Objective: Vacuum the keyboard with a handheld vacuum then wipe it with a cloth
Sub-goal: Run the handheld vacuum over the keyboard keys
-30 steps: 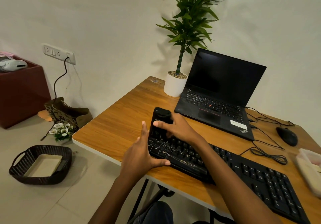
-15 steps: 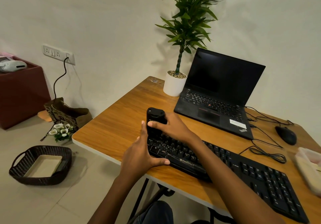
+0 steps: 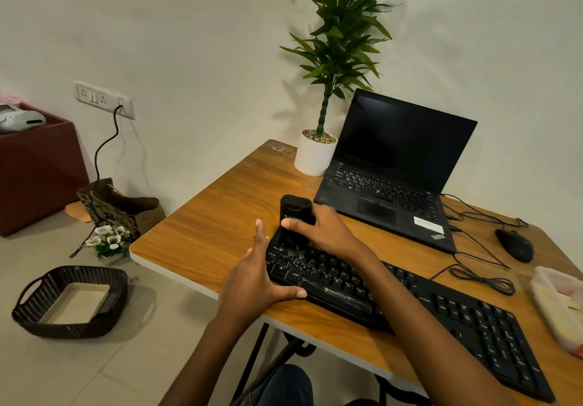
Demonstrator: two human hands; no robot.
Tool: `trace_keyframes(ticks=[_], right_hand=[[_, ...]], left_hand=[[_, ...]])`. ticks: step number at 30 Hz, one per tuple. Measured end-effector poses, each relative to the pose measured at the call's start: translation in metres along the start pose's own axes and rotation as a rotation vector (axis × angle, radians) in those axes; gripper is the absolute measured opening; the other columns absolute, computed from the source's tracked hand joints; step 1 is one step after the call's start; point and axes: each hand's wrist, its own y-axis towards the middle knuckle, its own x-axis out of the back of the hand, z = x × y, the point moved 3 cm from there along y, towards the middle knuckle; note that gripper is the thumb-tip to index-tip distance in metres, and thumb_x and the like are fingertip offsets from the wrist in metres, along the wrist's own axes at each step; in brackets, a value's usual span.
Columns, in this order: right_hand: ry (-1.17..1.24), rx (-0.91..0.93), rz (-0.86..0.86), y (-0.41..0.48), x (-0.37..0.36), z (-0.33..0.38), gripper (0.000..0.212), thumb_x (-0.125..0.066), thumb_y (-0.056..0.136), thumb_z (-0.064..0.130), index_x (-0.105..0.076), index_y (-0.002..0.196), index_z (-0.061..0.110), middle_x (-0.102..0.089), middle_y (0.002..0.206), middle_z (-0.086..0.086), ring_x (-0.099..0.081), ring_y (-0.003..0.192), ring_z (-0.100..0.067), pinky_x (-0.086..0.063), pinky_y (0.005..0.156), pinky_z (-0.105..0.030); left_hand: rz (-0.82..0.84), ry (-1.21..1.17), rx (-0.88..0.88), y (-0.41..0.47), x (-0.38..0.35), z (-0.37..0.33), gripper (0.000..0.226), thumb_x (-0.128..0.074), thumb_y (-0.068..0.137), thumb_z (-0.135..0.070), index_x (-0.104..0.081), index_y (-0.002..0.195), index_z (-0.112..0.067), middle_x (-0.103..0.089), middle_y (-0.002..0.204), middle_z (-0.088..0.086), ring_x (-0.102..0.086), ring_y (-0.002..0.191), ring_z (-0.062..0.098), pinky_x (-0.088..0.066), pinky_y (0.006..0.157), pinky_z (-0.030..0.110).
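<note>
The keyboard (image 3: 467, 317) lies slantwise on the wooden table (image 3: 202, 238), its long axis running from the left end near the table's edge away towards the person's right. The handheld vacuum (image 3: 295, 213), a short black cylinder, stands upright on the far corner of that left end, nozzle down on the keys. The right hand (image 3: 328, 232) has its fingers wrapped round the body, with the thumb laid across the front. The left hand (image 3: 252, 282) is just beside it: fingers straight and together, set edge-on against the keyboard's left end, with the thumb lying along the front edge, so it braces the board rather than gripping it. Nearly every key lies to the right of the nozzle, under and beyond the right forearm, so I judge the sweep has to travel along the long axis towards the right, away from the bracing hand and clear of the laptop (image 3: 391, 185) behind. I cannot pick out a cloth with any certainty
</note>
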Motion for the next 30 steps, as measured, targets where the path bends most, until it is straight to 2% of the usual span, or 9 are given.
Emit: trace_keyframes(ticks=[3,8,11,14,17,20,23,27,30], right_hand=[[0.049,-0.036,0.055,-0.005,-0.001,-0.004,0.019,-0.066,0.082,0.038,-0.059,0.093,0.024,-0.068,0.085,-0.003,-0.066,0.07,-0.021,-0.051,0.06,-0.031],[0.054,-0.028,-0.054,-0.012,0.005,-0.008,0.02,-0.065,0.083,0.038,-0.057,0.094,0.023,-0.065,0.087,0.004,-0.063,0.075,-0.007,-0.048,0.064,-0.022],[0.114,-0.079,0.003,-0.02,0.007,-0.012,0.014,-0.064,0.084,0.036,-0.054,0.091,0.029,-0.065,0.083,0.003,-0.062,0.059,-0.004,-0.049,0.051,-0.021],[0.072,-0.091,-0.068,-0.023,0.014,-0.014,0.014,-0.063,0.084,0.038,-0.052,0.087,0.032,-0.065,0.081,0.004,-0.059,0.052,0.0,-0.047,0.047,-0.018],[0.08,-0.069,-0.087,-0.026,0.008,-0.013,0.013,-0.064,0.083,0.038,-0.052,0.088,0.034,-0.064,0.085,0.005,-0.06,0.062,-0.003,-0.045,0.049,-0.013],[0.085,-0.126,-0.057,-0.032,0.015,-0.017,0.019,-0.064,0.084,0.038,-0.054,0.096,0.027,-0.067,0.086,-0.002,-0.059,0.054,-0.006,-0.047,0.047,-0.018],[0.066,-0.139,-0.148,-0.036,0.023,-0.022,0.022,-0.063,0.084,0.039,-0.053,0.099,0.026,-0.068,0.088,-0.007,-0.058,0.051,-0.005,-0.048,0.048,-0.021],[0.105,-0.152,-0.025,-0.041,0.023,-0.022,0.016,-0.063,0.084,0.037,-0.054,0.093,0.029,-0.067,0.086,0.0,-0.059,0.055,-0.005,-0.048,0.05,-0.019],[0.068,-0.142,-0.081,-0.04,0.031,-0.023,0.014,-0.063,0.084,0.037,-0.052,0.089,0.031,-0.065,0.082,0.003,-0.058,0.051,-0.001,-0.046,0.047,-0.017]], left_hand=[[-0.004,0.009,0.002,-0.001,0.0,-0.001,0.136,-0.059,0.044,-0.08,0.035,0.131,-0.037,-0.039,0.147,-0.009,-0.041,0.132,0.015,-0.046,0.097,0.035],[-0.012,0.003,-0.003,-0.001,0.002,-0.004,0.136,-0.071,0.052,-0.07,0.032,0.133,-0.033,-0.042,0.144,-0.012,-0.042,0.131,0.014,-0.046,0.095,0.033],[-0.012,0.004,0.002,-0.002,0.002,-0.004,0.136,-0.073,0.054,-0.066,0.032,0.132,-0.033,-0.041,0.145,-0.01,-0.041,0.131,0.013,-0.044,0.096,0.032],[0.001,0.007,0.01,-0.001,0.001,-0.003,0.136,-0.069,0.05,-0.071,0.034,0.131,-0.035,-0.039,0.146,-0.01,-0.041,0.131,0.013,-0.045,0.098,0.034],[0.007,0.018,0.017,-0.001,0.001,-0.003,0.135,-0.07,0.051,-0.07,0.034,0.131,-0.034,-0.036,0.149,-0.008,-0.038,0.134,0.016,-0.044,0.1,0.038],[0.012,0.014,0.013,-0.001,0.001,-0.004,0.135,-0.067,0.049,-0.073,0.034,0.131,-0.035,-0.038,0.147,-0.01,-0.039,0.133,0.015,-0.045,0.099,0.038],[0.02,0.0,0.013,-0.001,0.001,-0.003,0.134,-0.059,0.044,-0.078,0.033,0.132,-0.035,-0.038,0.147,-0.009,-0.04,0.133,0.017,-0.044,0.1,0.038],[0.025,-0.007,0.021,-0.001,0.001,-0.003,0.134,-0.061,0.044,-0.077,0.033,0.131,-0.036,-0.038,0.147,-0.009,-0.04,0.133,0.016,-0.044,0.1,0.037],[0.024,-0.006,0.034,-0.001,0.002,-0.004,0.135,-0.065,0.046,-0.074,0.032,0.131,-0.036,-0.038,0.147,-0.01,-0.039,0.133,0.015,-0.043,0.098,0.035]])
